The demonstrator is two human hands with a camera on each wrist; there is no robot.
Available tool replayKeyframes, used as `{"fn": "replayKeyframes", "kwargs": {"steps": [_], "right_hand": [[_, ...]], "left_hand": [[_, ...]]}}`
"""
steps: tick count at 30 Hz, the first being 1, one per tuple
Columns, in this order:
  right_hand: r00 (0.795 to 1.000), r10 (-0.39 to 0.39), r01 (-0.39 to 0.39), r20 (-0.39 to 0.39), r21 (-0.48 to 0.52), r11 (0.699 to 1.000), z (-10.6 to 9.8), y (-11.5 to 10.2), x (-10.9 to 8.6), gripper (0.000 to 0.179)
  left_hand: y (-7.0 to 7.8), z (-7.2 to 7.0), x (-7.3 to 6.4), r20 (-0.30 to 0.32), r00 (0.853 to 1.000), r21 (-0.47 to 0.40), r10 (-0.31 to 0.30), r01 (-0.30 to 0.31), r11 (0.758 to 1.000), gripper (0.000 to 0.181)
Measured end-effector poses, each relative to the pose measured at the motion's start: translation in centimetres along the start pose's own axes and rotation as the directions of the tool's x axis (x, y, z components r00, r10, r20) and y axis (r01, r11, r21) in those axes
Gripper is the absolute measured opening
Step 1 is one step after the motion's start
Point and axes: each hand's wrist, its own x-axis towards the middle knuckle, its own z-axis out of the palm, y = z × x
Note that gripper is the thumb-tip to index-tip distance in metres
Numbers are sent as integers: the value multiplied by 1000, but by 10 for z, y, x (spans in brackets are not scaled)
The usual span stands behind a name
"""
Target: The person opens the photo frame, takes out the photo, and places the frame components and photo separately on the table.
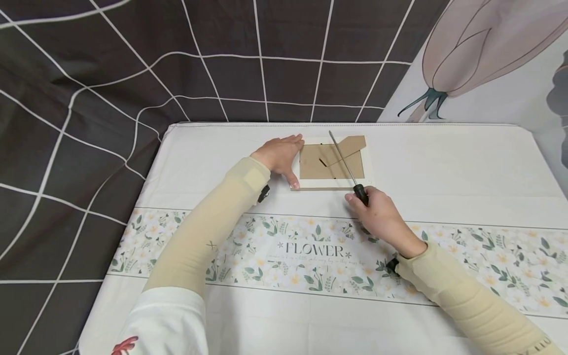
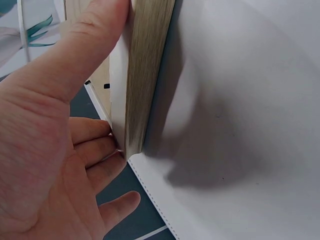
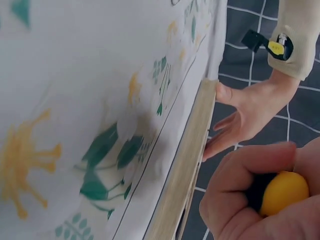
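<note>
Left hand spread wide | frame between its thumb and fingertips, looks light and stiff, best gripped by wood-toned edges | right hand wraps its fingers round screwdriver

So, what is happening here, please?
Someone's left hand touches the left end of a frame, which lies back up on the table. The right hand grips a screwdriver. In the head view, its shaft crosses over the frame; I cannot tell whether the tip touches.
</note>
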Motion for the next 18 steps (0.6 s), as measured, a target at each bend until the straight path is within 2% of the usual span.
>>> {"fn": "replayKeyframes", "kwargs": {"steps": [6,10,13,18], "right_hand": [[999,-26,26,-21,-24,999,-5,3,-4,32],[994,-72,69,-77,-51,996,-4,3,-9,27],[989,-107,104,-107,-30,994,-3,3,-14,22],[985,-150,151,-82,7,989,-1,-4,-16,17]], "left_hand": [[-1,-2,0,3,1000,3,23,-23,1000,134],[-4,-4,1,17,999,1,44,-44,999,132],[-4,-8,1,25,998,4,52,-52,999,126],[-2,-15,1,44,996,44,79,-81,996,126]]}}
